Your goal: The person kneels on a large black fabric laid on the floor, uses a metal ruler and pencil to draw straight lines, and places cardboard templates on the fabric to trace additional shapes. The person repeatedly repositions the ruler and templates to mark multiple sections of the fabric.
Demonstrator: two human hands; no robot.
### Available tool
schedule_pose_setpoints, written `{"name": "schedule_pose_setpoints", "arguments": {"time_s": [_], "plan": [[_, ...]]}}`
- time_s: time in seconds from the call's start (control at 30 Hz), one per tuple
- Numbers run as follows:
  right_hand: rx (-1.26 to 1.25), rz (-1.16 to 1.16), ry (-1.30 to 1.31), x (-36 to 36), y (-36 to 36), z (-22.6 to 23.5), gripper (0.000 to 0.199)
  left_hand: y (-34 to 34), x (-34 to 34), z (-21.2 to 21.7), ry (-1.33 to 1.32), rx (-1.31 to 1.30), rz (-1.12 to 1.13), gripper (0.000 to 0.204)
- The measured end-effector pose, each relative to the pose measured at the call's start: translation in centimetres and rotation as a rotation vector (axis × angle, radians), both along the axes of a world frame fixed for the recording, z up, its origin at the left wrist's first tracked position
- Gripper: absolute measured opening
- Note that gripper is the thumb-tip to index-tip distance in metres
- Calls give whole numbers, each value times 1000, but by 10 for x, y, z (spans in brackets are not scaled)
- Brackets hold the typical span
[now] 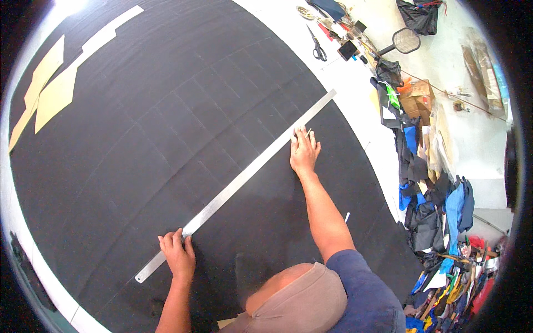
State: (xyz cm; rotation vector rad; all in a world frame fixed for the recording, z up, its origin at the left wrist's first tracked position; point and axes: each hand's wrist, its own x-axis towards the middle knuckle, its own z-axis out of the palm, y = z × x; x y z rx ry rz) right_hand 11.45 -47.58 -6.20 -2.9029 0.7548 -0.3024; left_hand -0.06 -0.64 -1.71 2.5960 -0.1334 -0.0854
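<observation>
A long metal ruler point(239, 184) lies slantwise across a wide black cloth point(166, 183). Near its lower left end, the fingertips of my left hand point(179, 258) press on the metal, with the fingers apart and the thumb to the side. My right hand point(303, 154) rests farther up by the ruler's lower edge, fingertips touching it. Between the fingers of that hand a thin pale stick point(309, 132) pokes out; whether it is chalk or a pencil I cannot tell. Faint pale lines form a grid on the cloth above the ruler.
Cream paper patterns point(58, 100) lie at the far left of the cloth. A white stick point(347, 217) rests right of my right forearm. Black scissors point(318, 51) and a phone point(348, 50) lie at the far right edge. Beyond are heaped fabric scraps point(425, 222) and a racket point(406, 40).
</observation>
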Motion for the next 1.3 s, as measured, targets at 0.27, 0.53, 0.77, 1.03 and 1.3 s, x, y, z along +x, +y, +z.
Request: {"name": "schedule_pose_setpoints", "arguments": {"time_s": [0.27, 0.53, 0.77, 1.03, 1.3], "plan": [[-46, 32, 22, -5, -7, -4, 41, 2, 2, 2, -33, 13, -13, 35], [-44, 44, 9, 1, -1, -6, 42, 3, 2, 7, -35, -2, 15, 35], [-68, 61, 3, -7, -21, -4, 43, -13, 6, 21, -87, 23, 0, 49], [615, 156, -445, -5, 40, 54, 33, -119, 16, 52, 186, -49, -405, 81], [1083, 496, 109, -35, 187, 80, 22, -133, 21, 41, 228, 154, -465, 98]]}}
